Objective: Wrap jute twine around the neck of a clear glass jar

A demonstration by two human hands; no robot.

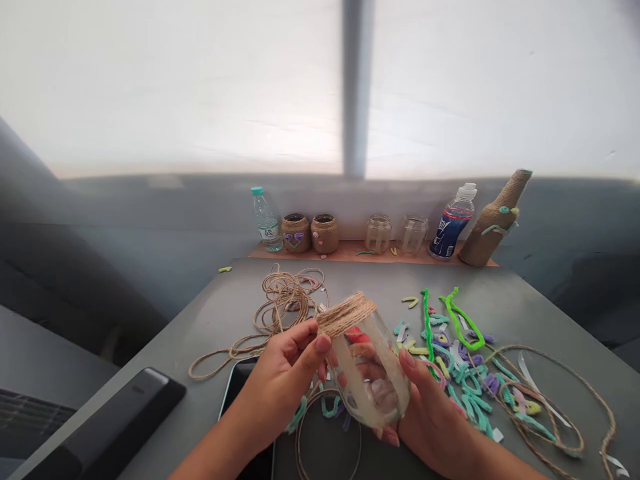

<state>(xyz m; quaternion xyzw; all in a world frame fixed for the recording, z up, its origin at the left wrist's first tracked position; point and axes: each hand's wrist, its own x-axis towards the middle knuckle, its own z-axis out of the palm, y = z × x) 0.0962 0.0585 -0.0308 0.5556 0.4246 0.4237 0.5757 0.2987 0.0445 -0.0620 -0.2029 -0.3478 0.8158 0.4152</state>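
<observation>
A clear glass jar [373,380] with strips of pale tape down its side is held tilted above the table. Jute twine [347,313] is wound in several rows around its upper end. My right hand [430,407] grips the jar's lower part, fingers behind the glass and thumb on its side. With thumb and fingers closed at the twine's left edge, my left hand [295,360] pinches the twine against the jar. Behind my left hand lies a loose tangle of twine [287,300], and a loop of it hangs below the jar.
Pipe-cleaner pieces [470,393] lie scattered at right beside more twine [583,440]. Two twine-wrapped jars [296,235], two taped glass jars [379,235], a water bottle [267,223], a blue-labelled bottle [453,227] and a wrapped bottle [493,227] line the back. A black device [115,427] sits left.
</observation>
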